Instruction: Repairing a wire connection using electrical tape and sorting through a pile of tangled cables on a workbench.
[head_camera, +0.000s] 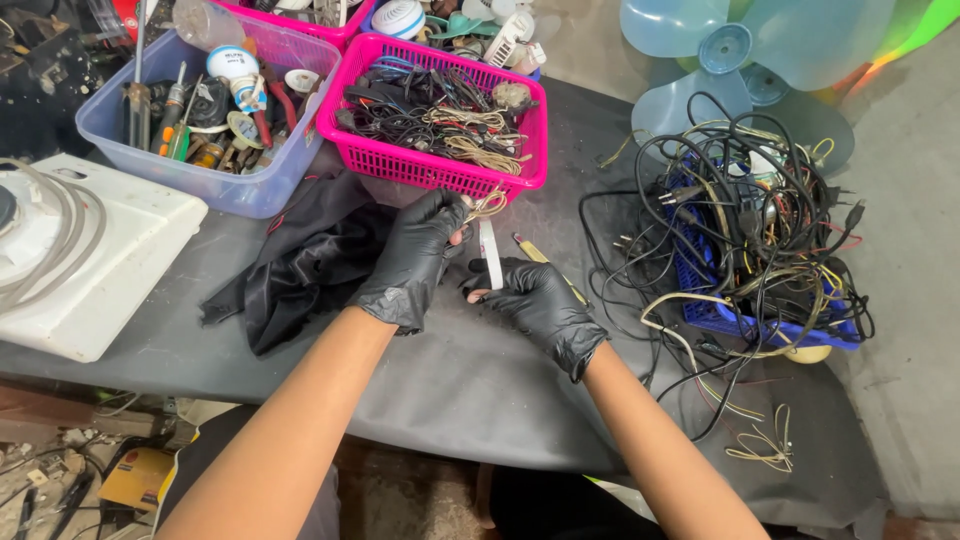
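You hold a small bundle of thin tan wire (487, 204) pinched at its top, just in front of the pink basket's rim. Below it, a narrow white strip (490, 254) stands nearly upright, touching the wire above. A yellow-handled tool (533, 251) lies just beside it on the dark mat.

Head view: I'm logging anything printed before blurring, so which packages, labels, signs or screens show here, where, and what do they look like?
Bulb label: in the lavender bin at upper left, a blue band with small print around a white bulb.
Cardboard box: on the floor at lower left, flat, yellow-brown, partly hidden.
No signs or screens in view.
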